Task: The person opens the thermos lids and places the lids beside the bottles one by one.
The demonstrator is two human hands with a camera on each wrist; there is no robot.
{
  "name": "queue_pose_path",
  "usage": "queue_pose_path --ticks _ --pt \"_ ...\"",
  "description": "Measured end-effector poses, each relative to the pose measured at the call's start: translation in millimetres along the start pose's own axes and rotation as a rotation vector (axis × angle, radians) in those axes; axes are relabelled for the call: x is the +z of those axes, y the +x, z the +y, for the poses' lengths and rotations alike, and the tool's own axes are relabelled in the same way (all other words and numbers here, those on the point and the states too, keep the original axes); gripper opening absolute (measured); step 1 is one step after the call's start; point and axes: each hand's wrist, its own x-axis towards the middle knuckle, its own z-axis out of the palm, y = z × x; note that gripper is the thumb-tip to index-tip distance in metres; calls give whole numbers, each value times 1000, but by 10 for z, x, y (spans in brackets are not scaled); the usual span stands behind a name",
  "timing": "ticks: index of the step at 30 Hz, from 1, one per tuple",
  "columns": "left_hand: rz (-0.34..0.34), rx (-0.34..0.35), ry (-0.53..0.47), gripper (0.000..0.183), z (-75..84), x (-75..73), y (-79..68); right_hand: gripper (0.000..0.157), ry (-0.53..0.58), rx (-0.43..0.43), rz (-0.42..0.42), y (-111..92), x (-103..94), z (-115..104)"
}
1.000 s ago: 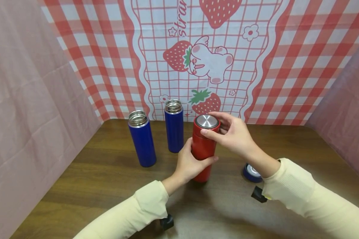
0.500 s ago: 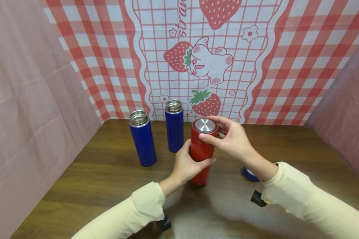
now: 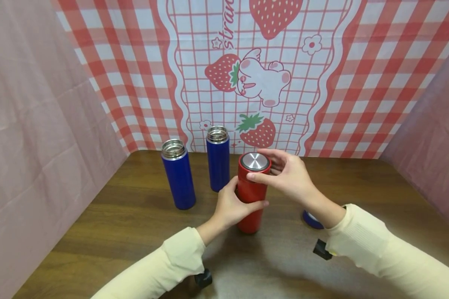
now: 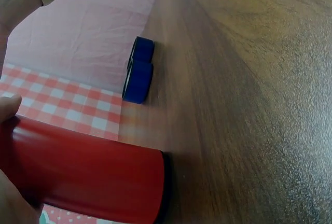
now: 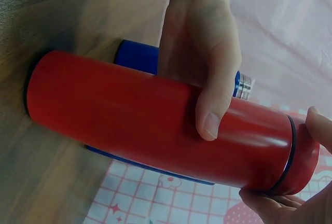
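Observation:
A red thermos (image 3: 251,220) with a silver-topped lid (image 3: 255,161) stands roughly upright in front of me, its base close over the table. My left hand (image 3: 231,205) grips the middle of its body, thumb across the near side. At the top, my right hand (image 3: 293,174) holds the red lid between thumb and fingers. In the right wrist view a dark seam runs between lid and body. To the left are two blue thermoses, one nearer (image 3: 179,180) and one farther back (image 3: 218,166), both lidless with bare steel necks.
Two blue lids, one (image 4: 138,81) and another (image 4: 143,49), lie on the wooden table (image 3: 108,232) at the right; my right forearm partly hides them in the head view. A strawberry-print cloth (image 3: 134,83) hangs behind, with pink cloth on both sides.
Both hands and the red thermos have moved slightly down and left in the head view, toward me. The grips look the same, and the blue thermoses stay in place.

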Motion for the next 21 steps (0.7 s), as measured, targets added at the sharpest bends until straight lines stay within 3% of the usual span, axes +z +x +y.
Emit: queue_pose_path --ticks 10,15,21 --pt "-22 -22 -43 65 -48 -15 -23 64 -99 -84 -69 1 -30 6" --pt "-23 -23 -106 69 -31 -26 -27 66 -250 -120 -115 20 -92 -95" --pt "-4 3 -136 69 53 -73 24 60 -566 -195 -239 151 -164 -431"
